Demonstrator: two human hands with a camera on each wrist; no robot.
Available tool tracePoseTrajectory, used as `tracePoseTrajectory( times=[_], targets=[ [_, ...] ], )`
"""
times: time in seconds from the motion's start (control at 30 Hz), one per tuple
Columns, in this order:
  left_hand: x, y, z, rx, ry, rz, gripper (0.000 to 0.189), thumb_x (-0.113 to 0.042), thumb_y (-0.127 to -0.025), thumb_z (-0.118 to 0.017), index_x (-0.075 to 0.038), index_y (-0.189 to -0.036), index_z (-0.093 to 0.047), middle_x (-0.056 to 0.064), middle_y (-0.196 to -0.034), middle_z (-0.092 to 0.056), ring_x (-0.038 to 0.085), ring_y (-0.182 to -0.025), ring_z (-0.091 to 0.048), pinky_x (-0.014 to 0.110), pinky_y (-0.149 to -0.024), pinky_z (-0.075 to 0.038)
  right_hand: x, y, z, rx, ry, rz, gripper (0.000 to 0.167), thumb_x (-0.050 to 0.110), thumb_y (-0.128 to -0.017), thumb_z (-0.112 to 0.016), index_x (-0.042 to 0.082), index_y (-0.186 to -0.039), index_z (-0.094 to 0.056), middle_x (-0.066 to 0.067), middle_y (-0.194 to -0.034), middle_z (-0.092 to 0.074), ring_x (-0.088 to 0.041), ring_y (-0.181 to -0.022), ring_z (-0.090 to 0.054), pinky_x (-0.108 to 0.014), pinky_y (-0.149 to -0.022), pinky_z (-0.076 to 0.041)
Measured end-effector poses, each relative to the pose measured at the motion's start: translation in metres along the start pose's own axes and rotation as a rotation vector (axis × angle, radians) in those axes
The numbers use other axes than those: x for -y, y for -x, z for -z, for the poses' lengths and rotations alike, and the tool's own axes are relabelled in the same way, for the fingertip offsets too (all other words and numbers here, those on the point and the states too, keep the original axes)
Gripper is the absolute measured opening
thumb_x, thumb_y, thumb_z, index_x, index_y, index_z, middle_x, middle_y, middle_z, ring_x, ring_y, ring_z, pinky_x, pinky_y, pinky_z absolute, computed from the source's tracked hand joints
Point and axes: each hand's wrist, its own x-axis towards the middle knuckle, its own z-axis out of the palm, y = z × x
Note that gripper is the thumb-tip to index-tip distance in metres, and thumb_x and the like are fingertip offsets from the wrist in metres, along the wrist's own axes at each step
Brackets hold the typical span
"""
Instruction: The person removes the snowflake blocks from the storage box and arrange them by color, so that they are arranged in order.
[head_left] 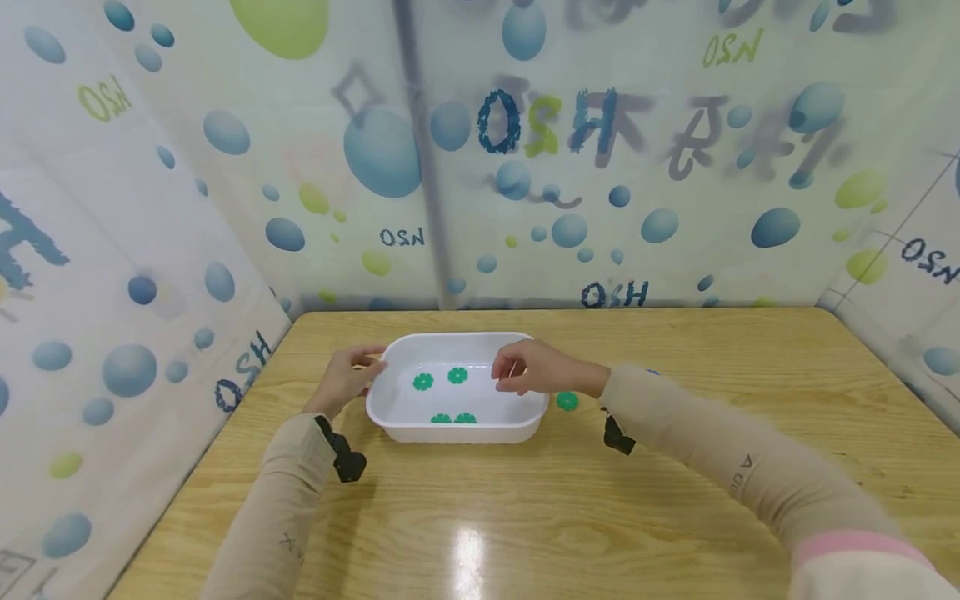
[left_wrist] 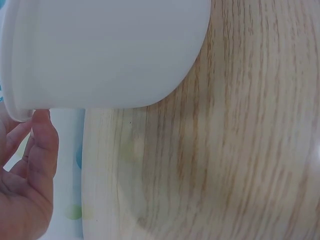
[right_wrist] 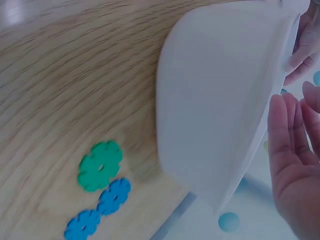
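Note:
A white plastic tub (head_left: 450,435) with a rounded rim stands on the wooden table. Inside it lie several green flower-shaped discs (head_left: 423,382). My left hand (head_left: 347,380) holds the tub's left end by the rim; in the left wrist view its fingertips (left_wrist: 42,117) meet the underside of the lip. Over the tub's right side hovers my right hand (head_left: 534,367), fingers bent loosely and nothing visible between them. The right wrist view shows that hand (right_wrist: 295,165) beside the rim, thumb apart from the fingers.
Right of the tub, a green flower-shaped disc (head_left: 567,401) lies on the table (head_left: 525,517). Two blue flower-shaped discs (right_wrist: 114,196) lie close by, mostly behind the right sleeve in the head view. A patterned curtain (head_left: 480,208) hangs behind the table.

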Motion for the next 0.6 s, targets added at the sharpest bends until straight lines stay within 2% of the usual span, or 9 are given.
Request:
tracePoseTrajectory(
  times=[0.17, 0.33, 0.47, 0.6],
  targets=[
    [0.001, 0.0, 0.0, -0.002, 0.001, 0.003, 0.038, -0.014, -0.09, -0.053, -0.004, -0.126, -0.047, 0.018, -0.106, -0.049, 0.023, -0.084, -0.052, 0.026, -0.06, -0.049, 0.002, -0.02, -0.014, 0.001, -0.014, 0.025, 0.013, 0.006, -0.082, -0.063, -0.003, -0.09, -0.058, -0.005, -0.079, -0.058, -0.012, -0.068, -0.055, -0.023, -0.059, -0.049],
    [0.001, 0.0, 0.0, -0.004, 0.008, 0.012, 0.038, -0.014, -0.09, -0.053, -0.004, -0.126, -0.047, 0.018, -0.106, -0.049, 0.024, -0.085, -0.052, 0.026, -0.06, -0.049, -0.002, -0.034, -0.027, 0.031, 0.031, 0.043, 0.015, 0.007, -0.08, -0.065, -0.004, -0.09, -0.06, -0.004, -0.077, -0.059, -0.01, -0.069, -0.055, -0.02, -0.061, -0.048],
    [0.0, 0.0, 0.0, -0.001, 0.006, 0.019, 0.039, -0.015, -0.09, -0.053, -0.004, -0.126, -0.047, 0.018, -0.106, -0.049, 0.023, -0.085, -0.052, 0.026, -0.06, -0.049, -0.006, -0.043, -0.036, 0.071, 0.069, 0.018, 0.018, 0.009, -0.079, -0.067, -0.002, -0.092, -0.062, -0.001, -0.078, -0.059, -0.009, -0.073, -0.053, -0.018, -0.067, -0.044],
    [0.0, 0.0, 0.0, -0.003, 0.002, 0.021, 0.039, -0.015, -0.09, -0.053, -0.004, -0.127, -0.046, 0.018, -0.107, -0.049, 0.022, -0.084, -0.052, 0.026, -0.061, -0.049, -0.013, -0.05, -0.043, 0.087, 0.065, -0.012, 0.017, 0.008, -0.077, -0.068, 0.0, -0.091, -0.062, 0.001, -0.075, -0.058, -0.009, -0.071, -0.052, -0.017, -0.066, -0.044]
  ],
)
